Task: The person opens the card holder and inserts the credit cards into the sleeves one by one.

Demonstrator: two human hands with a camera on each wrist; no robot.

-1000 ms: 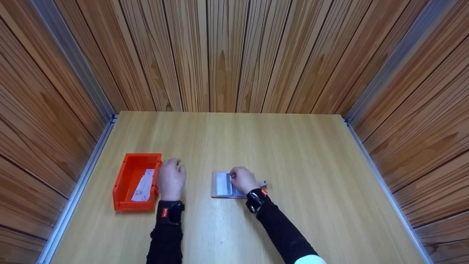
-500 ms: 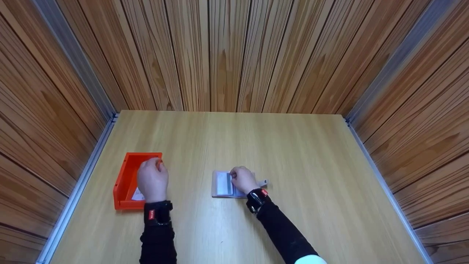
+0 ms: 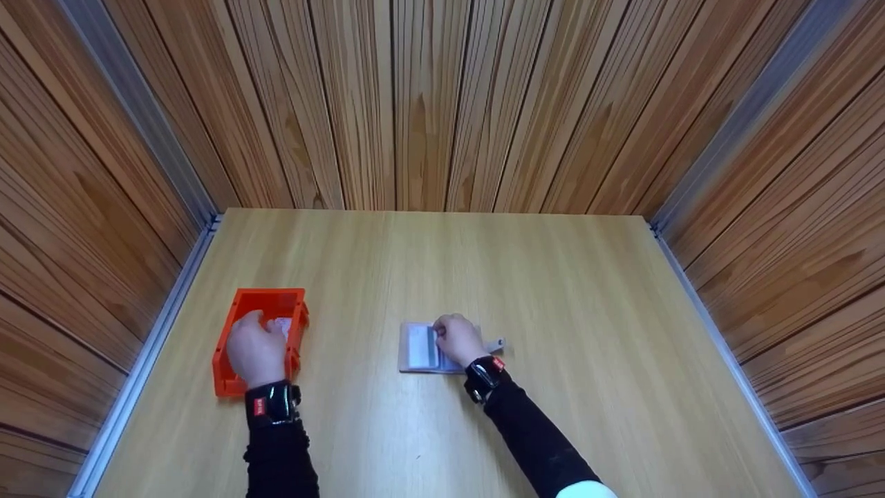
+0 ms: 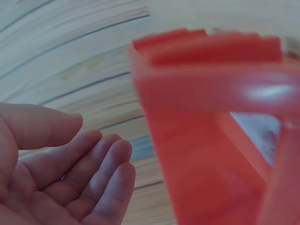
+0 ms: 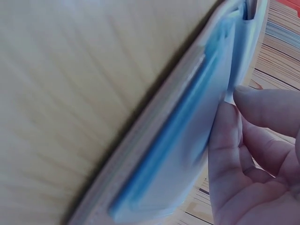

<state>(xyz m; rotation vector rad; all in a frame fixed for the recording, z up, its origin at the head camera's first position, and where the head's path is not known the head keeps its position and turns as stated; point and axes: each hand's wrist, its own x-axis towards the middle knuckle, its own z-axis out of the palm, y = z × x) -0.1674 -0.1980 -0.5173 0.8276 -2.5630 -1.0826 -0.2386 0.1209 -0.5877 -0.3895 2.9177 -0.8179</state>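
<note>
A small card holder (image 3: 420, 347) is lying spread on the bench (image 3: 588, 297), its strap (image 3: 495, 344) pointing toward three o'clock. The right hand (image 3: 459, 339) is reaching over it from about four o'clock, thumb and fingers pinching the edge of a clear page (image 5: 206, 117). At nine o'clock from the holder, an orange bin (image 3: 296, 339) is standing, the left hand (image 3: 256, 351) hanging over it with fingers loosely bent and unclasped. A pale paper (image 3: 283, 323) is lying inside, partly hidden, at about two o'clock from that hand.

Nothing is legible; the 2 red wrist tags (image 3: 259, 407) (image 3: 498, 363) are too small to read.
</note>
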